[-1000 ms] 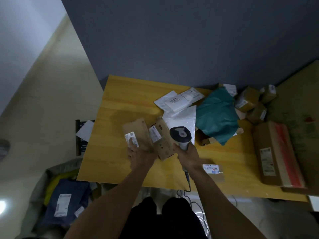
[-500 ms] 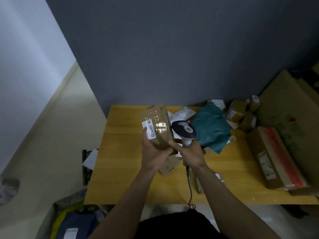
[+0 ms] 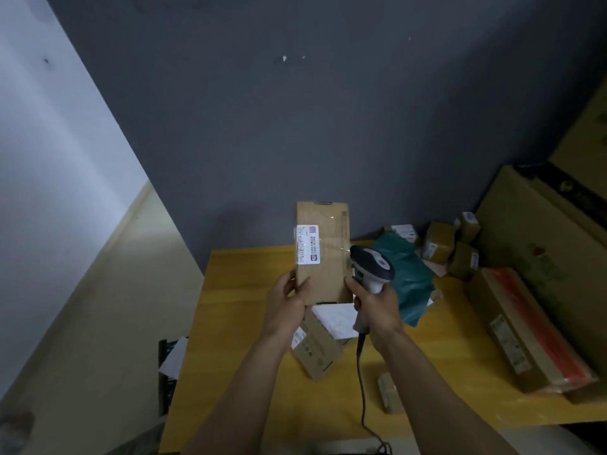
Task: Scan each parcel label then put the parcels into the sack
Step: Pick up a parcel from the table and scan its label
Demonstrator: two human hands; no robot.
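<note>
My left hand (image 3: 289, 303) gripped the cardboard parcel (image 3: 325, 257) upright above the table (image 3: 230, 323), its label (image 3: 307, 244) on the left edge. My right hand (image 3: 374, 303) grasped the scanner (image 3: 372, 264), which sat right of the label. It probably wasn't aimed at the label, so a misread looked likely.

Label (image 3: 307, 244) print too small.

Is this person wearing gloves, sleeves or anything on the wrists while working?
No. The left hand and the right hand are bare, with no gloves, and no ring, watch or band shows in the dim light. The left forearm and right forearm are bare too; no sleeve appears down to the picture's bottom edge.
</note>
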